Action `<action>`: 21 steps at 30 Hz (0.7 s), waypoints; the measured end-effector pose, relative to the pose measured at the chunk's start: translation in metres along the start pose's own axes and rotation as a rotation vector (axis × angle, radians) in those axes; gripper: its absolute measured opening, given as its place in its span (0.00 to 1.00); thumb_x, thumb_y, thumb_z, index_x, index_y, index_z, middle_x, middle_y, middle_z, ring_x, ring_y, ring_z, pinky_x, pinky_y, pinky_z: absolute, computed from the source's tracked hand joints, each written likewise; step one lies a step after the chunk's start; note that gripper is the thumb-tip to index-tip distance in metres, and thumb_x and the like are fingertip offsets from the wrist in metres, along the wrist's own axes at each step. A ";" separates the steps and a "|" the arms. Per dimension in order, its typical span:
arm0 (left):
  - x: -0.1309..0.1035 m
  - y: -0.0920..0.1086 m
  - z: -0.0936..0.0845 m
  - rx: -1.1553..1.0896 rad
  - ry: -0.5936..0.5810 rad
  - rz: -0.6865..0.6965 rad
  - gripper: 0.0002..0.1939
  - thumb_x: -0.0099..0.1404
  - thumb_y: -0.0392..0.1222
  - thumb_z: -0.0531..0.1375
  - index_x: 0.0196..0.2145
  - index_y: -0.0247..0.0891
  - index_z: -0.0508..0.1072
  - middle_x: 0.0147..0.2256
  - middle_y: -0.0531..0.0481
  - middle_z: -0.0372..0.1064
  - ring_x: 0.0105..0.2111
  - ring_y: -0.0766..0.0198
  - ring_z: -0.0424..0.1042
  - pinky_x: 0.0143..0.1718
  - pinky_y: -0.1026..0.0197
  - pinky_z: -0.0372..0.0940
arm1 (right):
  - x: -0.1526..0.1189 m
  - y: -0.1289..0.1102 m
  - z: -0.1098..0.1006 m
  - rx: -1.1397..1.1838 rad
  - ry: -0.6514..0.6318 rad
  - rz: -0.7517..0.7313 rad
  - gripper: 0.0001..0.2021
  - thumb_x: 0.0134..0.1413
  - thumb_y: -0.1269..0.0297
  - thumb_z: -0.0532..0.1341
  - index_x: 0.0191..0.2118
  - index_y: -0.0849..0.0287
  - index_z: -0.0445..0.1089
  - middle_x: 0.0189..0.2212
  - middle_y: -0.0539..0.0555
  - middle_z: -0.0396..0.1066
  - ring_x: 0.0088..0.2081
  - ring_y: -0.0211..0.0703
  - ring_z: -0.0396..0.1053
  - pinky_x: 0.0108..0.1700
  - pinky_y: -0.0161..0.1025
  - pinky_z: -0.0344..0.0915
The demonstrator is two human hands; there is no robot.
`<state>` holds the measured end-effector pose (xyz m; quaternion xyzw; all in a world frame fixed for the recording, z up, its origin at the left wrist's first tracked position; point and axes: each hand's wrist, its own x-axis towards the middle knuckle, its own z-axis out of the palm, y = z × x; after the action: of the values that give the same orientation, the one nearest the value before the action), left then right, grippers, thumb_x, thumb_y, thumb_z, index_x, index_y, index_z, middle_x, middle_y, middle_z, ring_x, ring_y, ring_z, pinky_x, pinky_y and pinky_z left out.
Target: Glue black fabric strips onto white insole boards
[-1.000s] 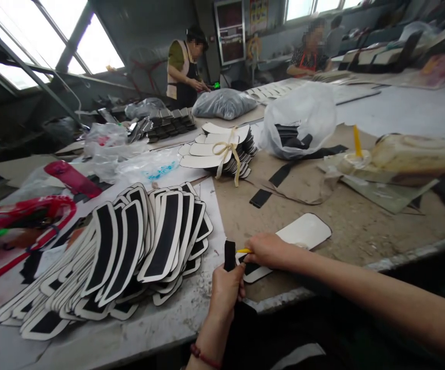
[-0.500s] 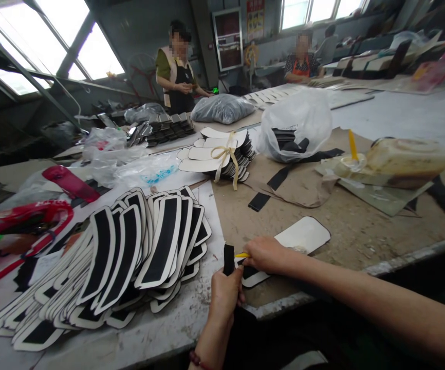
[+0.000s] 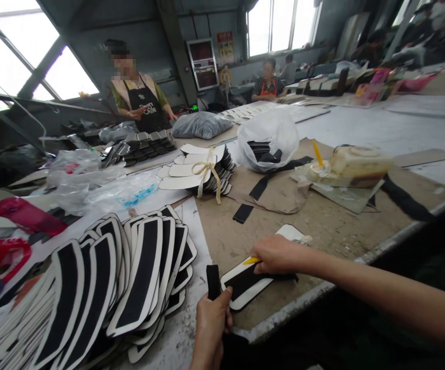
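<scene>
In front of me a white curved panel [image 3: 236, 303] lies on the brown board, a black strip [image 3: 247, 281] flat along its middle. My right hand [image 3: 278, 254] is closed around a yellow-handled brush [image 3: 251, 260] and rests on the strip. The brush's whitish end shows past the knuckles. My left hand [image 3: 211, 321] grips a folded black strip [image 3: 214, 281] that sticks up from the fist, and its thumb is at the panel's left end. To the left, a fanned stack of white panels with black strips [image 3: 137, 277] covers the table.
A tied bundle of white panels [image 3: 191, 169] lies beyond the board. Behind it stands a plastic bag with black strips [image 3: 269, 139]. A cut-open plastic container [image 3: 357, 162] holds another yellow handle [image 3: 317, 152]. A co-worker [image 3: 141, 100] stands across the table.
My right hand has slid along the panel away from my left hand, uncovering more of the black strip. The camera view has turned to the right.
</scene>
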<state>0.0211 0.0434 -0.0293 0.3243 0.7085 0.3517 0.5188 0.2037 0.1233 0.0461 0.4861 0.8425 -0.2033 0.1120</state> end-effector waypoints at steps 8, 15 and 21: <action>0.004 -0.004 -0.004 -0.023 0.053 -0.005 0.17 0.45 0.53 0.60 0.16 0.40 0.59 0.06 0.60 0.50 0.07 0.72 0.47 0.10 0.68 0.40 | -0.037 0.084 -0.004 0.082 0.081 0.207 0.11 0.55 0.60 0.54 0.36 0.60 0.71 0.35 0.57 0.74 0.37 0.47 0.71 0.33 0.33 0.61; 0.010 -0.010 -0.006 0.089 0.049 -0.002 0.21 0.45 0.59 0.61 0.14 0.40 0.59 0.05 0.58 0.50 0.07 0.72 0.47 0.10 0.67 0.41 | -0.027 0.087 0.019 0.046 0.133 0.385 0.15 0.55 0.55 0.56 0.40 0.60 0.71 0.37 0.61 0.73 0.41 0.55 0.71 0.36 0.40 0.62; 0.004 0.002 -0.004 0.147 0.047 -0.018 0.22 0.44 0.60 0.62 0.16 0.39 0.61 0.05 0.57 0.52 0.07 0.70 0.49 0.11 0.67 0.44 | -0.021 0.087 0.022 0.021 0.132 0.403 0.15 0.54 0.55 0.58 0.42 0.60 0.72 0.39 0.63 0.73 0.43 0.56 0.70 0.40 0.42 0.62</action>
<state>0.0161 0.0465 -0.0288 0.3469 0.7474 0.3016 0.4797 0.2892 0.1354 0.0149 0.6583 0.7315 -0.1531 0.0900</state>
